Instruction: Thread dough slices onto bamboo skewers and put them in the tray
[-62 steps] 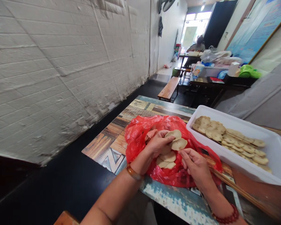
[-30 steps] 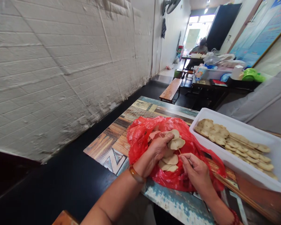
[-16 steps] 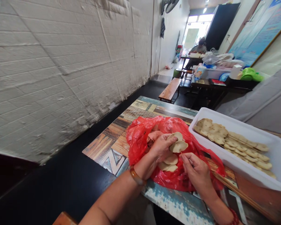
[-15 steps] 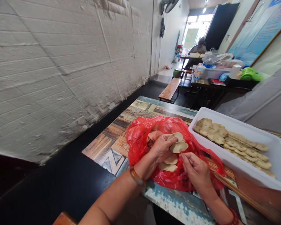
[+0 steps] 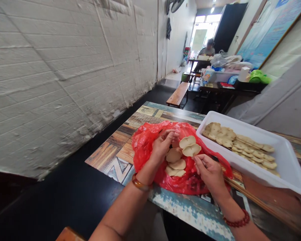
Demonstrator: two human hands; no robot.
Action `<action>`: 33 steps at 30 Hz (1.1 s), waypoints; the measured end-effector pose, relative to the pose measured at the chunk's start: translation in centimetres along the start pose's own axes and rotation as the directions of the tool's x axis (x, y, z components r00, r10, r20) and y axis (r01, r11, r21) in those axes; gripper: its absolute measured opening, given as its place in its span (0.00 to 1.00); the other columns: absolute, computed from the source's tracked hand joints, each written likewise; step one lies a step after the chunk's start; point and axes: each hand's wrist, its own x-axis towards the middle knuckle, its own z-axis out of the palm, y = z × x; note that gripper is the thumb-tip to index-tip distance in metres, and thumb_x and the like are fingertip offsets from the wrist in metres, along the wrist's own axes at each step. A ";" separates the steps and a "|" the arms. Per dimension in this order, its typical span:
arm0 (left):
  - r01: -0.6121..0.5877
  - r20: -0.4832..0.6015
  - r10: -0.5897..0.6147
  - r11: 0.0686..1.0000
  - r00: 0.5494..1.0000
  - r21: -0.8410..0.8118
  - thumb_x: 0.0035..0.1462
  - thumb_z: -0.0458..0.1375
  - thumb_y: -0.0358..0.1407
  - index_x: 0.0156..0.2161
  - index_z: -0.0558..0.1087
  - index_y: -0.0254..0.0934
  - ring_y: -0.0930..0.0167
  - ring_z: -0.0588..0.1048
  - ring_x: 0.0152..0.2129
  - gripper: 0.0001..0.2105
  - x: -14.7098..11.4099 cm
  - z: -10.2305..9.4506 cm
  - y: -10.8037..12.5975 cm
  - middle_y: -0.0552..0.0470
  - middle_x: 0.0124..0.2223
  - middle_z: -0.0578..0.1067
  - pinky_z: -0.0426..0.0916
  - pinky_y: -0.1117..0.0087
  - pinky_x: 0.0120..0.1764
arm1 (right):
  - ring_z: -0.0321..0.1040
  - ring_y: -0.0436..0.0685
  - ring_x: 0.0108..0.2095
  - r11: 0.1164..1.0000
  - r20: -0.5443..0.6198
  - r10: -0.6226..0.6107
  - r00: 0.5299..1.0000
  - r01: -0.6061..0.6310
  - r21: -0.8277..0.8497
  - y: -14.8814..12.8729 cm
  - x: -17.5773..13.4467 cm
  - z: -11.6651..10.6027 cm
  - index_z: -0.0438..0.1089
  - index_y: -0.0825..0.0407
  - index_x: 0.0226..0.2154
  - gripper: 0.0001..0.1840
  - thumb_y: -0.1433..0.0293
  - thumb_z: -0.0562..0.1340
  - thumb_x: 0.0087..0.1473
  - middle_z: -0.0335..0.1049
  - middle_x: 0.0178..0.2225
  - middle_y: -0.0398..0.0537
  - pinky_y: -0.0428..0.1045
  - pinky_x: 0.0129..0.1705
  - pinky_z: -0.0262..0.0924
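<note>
In the head view, the right hand (image 5: 207,169), right of centre in the frame, pinches thumb against forefinger on a thin stick (image 5: 193,156), of which only a sliver shows. At its upper end, two pale slices (image 5: 190,147) sit overlapping, one above the other, near the middle of the frame. The left hand (image 5: 164,142), just left of centre, is apart from those slices, its fingers bent and the thumb close to them; whether anything lies between them I cannot tell. Beneath both hands a red plastic bag (image 5: 144,135) spreads open on the wood-patterned surface (image 5: 107,147), with loose slices (image 5: 178,164) lying in it. A white tub (image 5: 286,157) stands at the right of the frame, holding rows of threaded slices (image 5: 220,134). Long brown sticks (image 5: 248,194) run toward the lower right corner. An amber bangle (image 5: 140,184) circles the left wrist, red beads (image 5: 238,221) the right. At upper right, a person (image 5: 207,50) sits beyond a wooden bench (image 5: 179,93).
</note>
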 end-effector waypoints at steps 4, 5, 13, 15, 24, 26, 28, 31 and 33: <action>-0.125 -0.062 0.149 0.949 0.987 0.288 0.53 0.56 0.43 0.35 0.74 0.36 0.74 0.71 0.27 0.12 0.1 -1.1 -0.8 0.54 0.29 0.75 0.64 0.74 0.32 | 0.56 0.48 0.16 0.999 -0.005 0.008 1.000 -0.008 0.034 0.5 0.2 -0.2 0.67 0.52 0.27 0.19 0.54 0.55 0.56 0.58 0.14 0.36 0.44 0.21 0.51; -0.157 -0.045 0.187 0.912 0.981 0.378 0.54 0.55 0.42 0.36 0.74 0.36 0.73 0.71 0.27 0.12 -0.1 -1.3 -1.0 0.54 0.29 0.75 0.64 0.74 0.33 | 0.55 0.48 0.16 0.999 -0.006 0.012 1.000 -0.012 0.042 0.6 0.2 -0.2 0.67 0.52 0.27 0.19 0.54 0.55 0.56 0.58 0.14 0.35 0.43 0.20 0.51; -0.442 0.378 0.259 0.262 0.889 0.858 0.57 0.52 0.37 0.34 0.75 0.38 0.66 0.69 0.36 0.10 -3.8 -2.0 -0.3 0.46 0.35 0.73 0.60 0.63 0.45 | 0.54 0.48 0.16 0.997 -0.022 0.020 1.000 -0.018 0.074 1.1 0.4 -0.4 0.68 0.53 0.28 0.20 0.54 0.56 0.56 0.58 0.15 0.37 0.43 0.20 0.49; -0.442 0.413 0.234 0.086 0.880 0.893 0.56 0.52 0.37 0.33 0.75 0.37 0.63 0.68 0.39 0.10 -4.2 -1.8 -0.2 0.44 0.38 0.72 0.59 0.59 0.46 | 0.55 0.48 0.17 0.996 -0.019 0.000 1.000 0.002 0.090 1.0 0.3 -0.4 0.68 0.53 0.28 0.20 0.54 0.56 0.56 0.58 0.15 0.37 0.43 0.20 0.49; -0.434 0.480 0.236 -0.222 0.845 0.873 0.56 0.53 0.36 0.34 0.74 0.38 0.63 0.66 0.38 0.08 -4.2 -1.8 -1.7 0.46 0.38 0.70 0.61 0.61 0.42 | 0.56 0.49 0.17 0.996 -0.044 -0.058 0.997 0.061 0.070 1.3 0.5 -0.3 0.68 0.53 0.27 0.23 0.51 0.54 0.55 0.60 0.15 0.39 0.43 0.20 0.51; -0.430 0.481 0.235 -0.240 0.844 0.871 0.56 0.53 0.36 0.36 0.74 0.39 0.63 0.66 0.38 0.08 -4.5 -1.8 -1.7 0.46 0.38 0.71 0.61 0.60 0.42 | 0.57 0.49 0.16 0.996 -0.049 -0.063 0.997 0.067 0.066 1.2 0.5 -0.4 0.68 0.52 0.26 0.23 0.50 0.54 0.55 0.60 0.15 0.39 0.44 0.20 0.52; -0.416 0.472 0.244 -0.246 0.847 0.875 0.56 0.53 0.35 0.37 0.73 0.39 0.63 0.66 0.38 0.08 -4.9 -1.8 -1.5 0.46 0.39 0.71 0.61 0.59 0.43 | 0.58 0.49 0.16 0.995 -0.051 -0.069 0.996 0.072 0.062 1.0 0.5 -0.5 0.68 0.52 0.26 0.23 0.49 0.54 0.55 0.61 0.15 0.39 0.44 0.20 0.52; -0.395 0.451 0.258 -0.241 0.854 0.886 0.56 0.53 0.37 0.37 0.73 0.39 0.62 0.66 0.38 0.08 -5.4 -1.9 -1.2 0.45 0.39 0.70 0.60 0.57 0.45 | 0.58 0.50 0.16 0.995 -0.048 -0.080 0.996 0.083 0.054 0.6 0.4 -0.6 0.68 0.52 0.25 0.23 0.50 0.54 0.55 0.61 0.15 0.39 0.44 0.20 0.53; -0.382 0.438 0.258 -0.239 0.861 0.893 0.56 0.54 0.37 0.36 0.72 0.38 0.62 0.66 0.39 0.07 -5.7 -1.9 -1.1 0.45 0.40 0.70 0.59 0.56 0.46 | 0.58 0.50 0.16 0.995 -0.047 -0.087 0.995 0.090 0.050 0.5 0.3 -0.6 0.68 0.52 0.26 0.23 0.50 0.54 0.55 0.61 0.15 0.40 0.45 0.20 0.52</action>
